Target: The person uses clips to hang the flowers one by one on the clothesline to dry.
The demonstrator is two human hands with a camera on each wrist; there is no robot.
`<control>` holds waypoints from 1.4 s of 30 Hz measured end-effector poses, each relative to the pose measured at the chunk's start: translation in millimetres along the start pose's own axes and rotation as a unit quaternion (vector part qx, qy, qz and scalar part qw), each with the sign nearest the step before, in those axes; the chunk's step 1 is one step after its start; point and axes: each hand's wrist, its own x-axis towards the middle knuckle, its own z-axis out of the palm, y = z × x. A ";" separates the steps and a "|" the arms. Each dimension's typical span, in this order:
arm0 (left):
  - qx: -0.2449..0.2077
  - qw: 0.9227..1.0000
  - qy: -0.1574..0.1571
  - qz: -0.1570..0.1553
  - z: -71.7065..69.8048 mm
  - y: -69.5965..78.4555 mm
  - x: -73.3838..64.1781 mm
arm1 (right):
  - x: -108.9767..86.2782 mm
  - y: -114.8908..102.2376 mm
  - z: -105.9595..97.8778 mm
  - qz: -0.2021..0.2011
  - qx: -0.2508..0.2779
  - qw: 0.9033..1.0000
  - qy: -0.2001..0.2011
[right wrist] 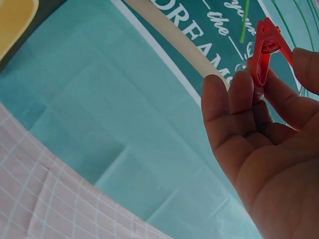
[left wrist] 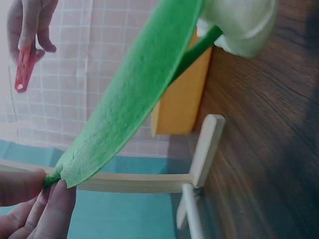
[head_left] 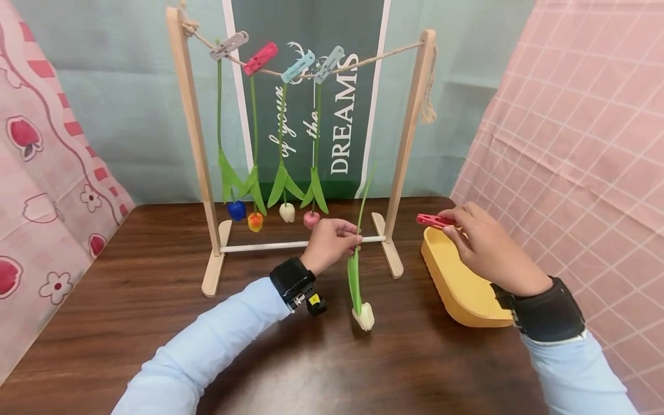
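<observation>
A white artificial tulip [head_left: 366, 317] hangs head down from my left hand [head_left: 334, 243], which pinches its green stem just above the leaf [left wrist: 119, 104]. In the left wrist view thumb and fingertips meet on the stem. My right hand [head_left: 490, 248] holds a red clothespin [head_left: 433, 221] between thumb and fingers, above the yellow tray. The right wrist view shows the red clothespin [right wrist: 268, 50] side on. Behind the left hand a rope [head_left: 381, 56] carries several clipped tulips, heads down: blue [head_left: 236, 211], orange [head_left: 255, 222], white [head_left: 287, 212] and pink [head_left: 311, 219].
A wooden frame [head_left: 410, 138] with a white crossbar [head_left: 270, 246] stands at the back of the brown table [head_left: 311, 369]. Grey, red and blue clothespins [head_left: 298, 67] sit along its rope. The yellow tray [head_left: 451, 288] lies at the right, near the pink checked cloth [head_left: 581, 173].
</observation>
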 end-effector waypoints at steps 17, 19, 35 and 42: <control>0.014 0.994 0.051 0.098 -13.8 41.6 2.4 | 28.7 -4.4 -29.0 -0.072 -0.020 0.997 0.029; 0.022 0.992 0.057 0.113 -15.1 43.7 4.1 | 33.2 -5.1 -31.9 -0.081 -0.021 0.996 0.034; 0.055 0.975 0.117 0.182 -22.4 64.3 25.6 | 85.0 -13.4 -72.9 -0.147 -0.051 0.986 0.064; 0.057 0.970 0.139 0.191 -27.3 69.0 34.0 | 107.0 -19.5 -84.6 -0.168 -0.058 0.982 0.060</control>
